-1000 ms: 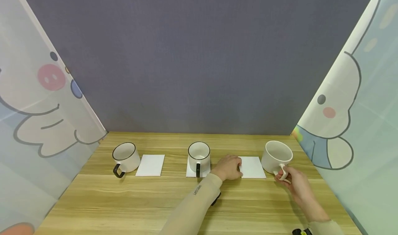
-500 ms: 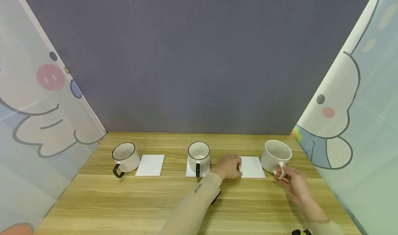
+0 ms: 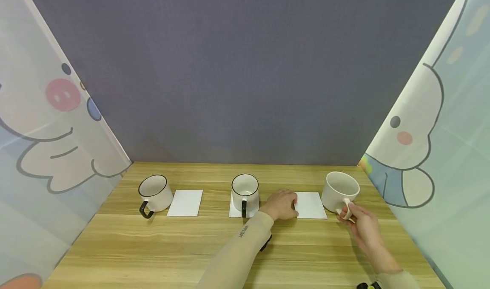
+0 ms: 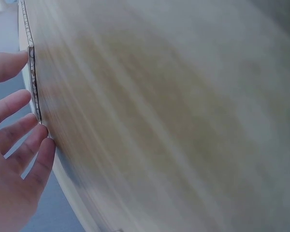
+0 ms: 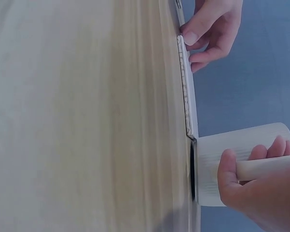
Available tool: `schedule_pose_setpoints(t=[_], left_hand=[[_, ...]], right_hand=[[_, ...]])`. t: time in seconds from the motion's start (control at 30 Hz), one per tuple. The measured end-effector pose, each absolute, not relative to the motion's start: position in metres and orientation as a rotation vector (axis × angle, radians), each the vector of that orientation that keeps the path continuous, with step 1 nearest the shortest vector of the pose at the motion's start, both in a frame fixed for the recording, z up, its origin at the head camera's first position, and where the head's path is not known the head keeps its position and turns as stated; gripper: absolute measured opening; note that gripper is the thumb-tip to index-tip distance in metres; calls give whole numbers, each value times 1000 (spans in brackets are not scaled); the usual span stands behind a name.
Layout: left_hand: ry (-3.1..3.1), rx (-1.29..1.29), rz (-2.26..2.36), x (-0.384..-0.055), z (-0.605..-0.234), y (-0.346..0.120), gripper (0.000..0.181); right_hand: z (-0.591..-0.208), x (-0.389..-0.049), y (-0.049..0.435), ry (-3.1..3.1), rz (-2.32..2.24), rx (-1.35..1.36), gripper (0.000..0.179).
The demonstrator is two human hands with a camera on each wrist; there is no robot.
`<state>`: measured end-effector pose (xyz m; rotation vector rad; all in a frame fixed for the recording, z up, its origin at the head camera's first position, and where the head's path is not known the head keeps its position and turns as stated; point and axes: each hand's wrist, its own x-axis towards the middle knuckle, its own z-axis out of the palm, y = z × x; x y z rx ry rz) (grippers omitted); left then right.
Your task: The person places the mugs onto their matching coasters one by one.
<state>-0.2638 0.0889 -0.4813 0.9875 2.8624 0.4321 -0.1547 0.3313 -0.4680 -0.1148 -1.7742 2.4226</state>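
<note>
A plain white mug [image 3: 332, 199] stands upright at the right of the table. My right hand [image 3: 366, 229] grips its handle, with thumb and fingers around it in the right wrist view. A dark strip shows under the mug there; I cannot tell whether its base fully touches the table. Just left of the mug lies a square white coaster [image 3: 311, 205], its corrugated edge visible from the side. The fingertips of my left hand [image 3: 281, 205] touch the coaster's left edge. Spread, mostly extended fingers [image 4: 19, 130] show in the left wrist view.
A black-rimmed white mug [image 3: 245, 187] stands on a coaster [image 3: 232, 211] in the middle. Another black-rimmed mug [image 3: 158, 197] stands at the left beside a white coaster [image 3: 185, 203]. A grey panel [image 3: 245, 76] rises behind the wooden table [image 3: 153, 250], with printed curtains at both sides.
</note>
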Motion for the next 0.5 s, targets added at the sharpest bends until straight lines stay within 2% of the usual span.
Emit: schedule_pose_setpoints(t=[0.5], left_hand=[[2852, 970, 432, -264, -480, 89, 25]], right_hand=[[-468, -153, 329, -1696, 2452, -93, 27]])
